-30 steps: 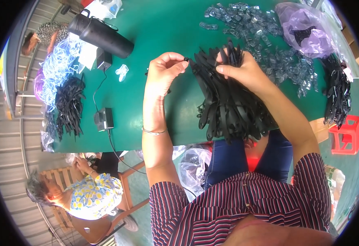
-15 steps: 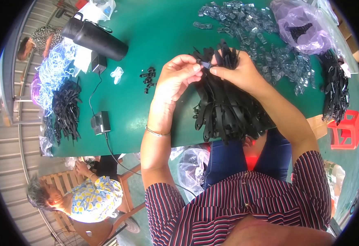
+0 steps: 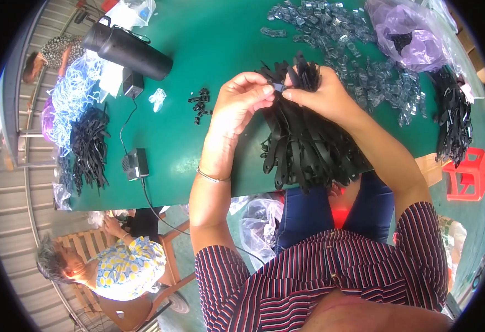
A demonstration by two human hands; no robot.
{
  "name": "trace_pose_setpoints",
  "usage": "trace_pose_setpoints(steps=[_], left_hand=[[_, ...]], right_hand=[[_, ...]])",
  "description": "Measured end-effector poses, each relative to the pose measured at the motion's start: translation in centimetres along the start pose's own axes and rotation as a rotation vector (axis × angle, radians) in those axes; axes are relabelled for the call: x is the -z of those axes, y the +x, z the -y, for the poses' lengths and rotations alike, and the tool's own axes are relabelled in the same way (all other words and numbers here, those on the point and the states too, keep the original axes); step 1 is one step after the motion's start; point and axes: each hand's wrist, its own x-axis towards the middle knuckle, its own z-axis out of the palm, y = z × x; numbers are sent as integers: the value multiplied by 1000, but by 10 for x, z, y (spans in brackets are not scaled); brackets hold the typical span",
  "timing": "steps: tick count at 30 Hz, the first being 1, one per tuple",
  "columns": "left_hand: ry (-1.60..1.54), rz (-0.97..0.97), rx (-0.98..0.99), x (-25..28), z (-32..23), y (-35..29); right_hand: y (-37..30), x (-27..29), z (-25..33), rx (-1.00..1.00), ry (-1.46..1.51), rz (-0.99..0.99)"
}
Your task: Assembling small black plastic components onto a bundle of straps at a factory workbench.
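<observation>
Between my hands is a small grey translucent clip [image 3: 279, 87], at the end of a black strap. My left hand [image 3: 240, 102] pinches it from the left with thumb and fingertips. My right hand [image 3: 334, 99] is closed round the upper part of a bunch of black straps [image 3: 303, 146], its thumb pressing close to the clip. The bunch fans down toward the table's front edge, and strap ends stick up above my right fingers. Whether the clip is fully on the strap is too small to tell.
A pile of clear clips [image 3: 359, 61] spreads at the back right, beside a purple plastic bag [image 3: 411, 39] and more straps [image 3: 454, 119]. At left are small black pieces [image 3: 200, 102], a black bottle [image 3: 129, 51], a corded box [image 3: 135, 164] and blue cords [image 3: 76, 91]. People sit at left.
Hardly anything differs. My hands keep their hold on the clip and straps, with only a slight shift of the fingers.
</observation>
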Motion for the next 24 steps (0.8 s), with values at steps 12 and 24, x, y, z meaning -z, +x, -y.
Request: trace_pose_setpoints(steps=[12,24], left_hand=[[303,-24,1,-17,-4,-6],[402,-89,-117,-16,0,-3]], right_hand=[[1,-3,-6,48,68,-11],[-1,-2,-5,11,-105,-102]])
